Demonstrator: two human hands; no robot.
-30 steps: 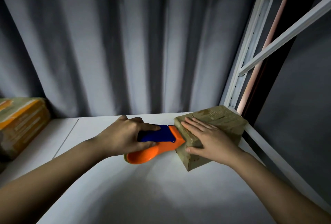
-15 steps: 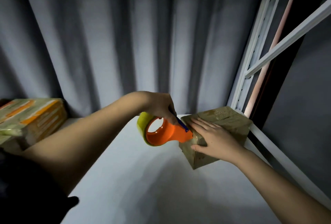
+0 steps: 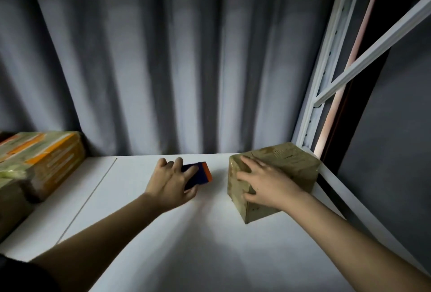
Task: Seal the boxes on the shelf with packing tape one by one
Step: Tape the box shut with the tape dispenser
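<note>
Where the left hand [image 3: 172,182] half a second ago held the tape dispenser [image 3: 198,173] up against the box [image 3: 277,170], it now lies on the white shelf [image 3: 186,245] with fingers spread loosely over the set-down dispenser, no longer gripping it. This box looks finished. The right hand [image 3: 265,186] rests flat, fingers straight, on the box's near top corner. The box is dull brown, glossy with tape, at the shelf's right end.

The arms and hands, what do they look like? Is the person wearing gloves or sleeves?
No gloves: the left hand and right hand are bare, with no rings or watch showing. Both forearms are bare too. A bit of dark sleeve shows at the bottom left corner, up the left arm.
</note>
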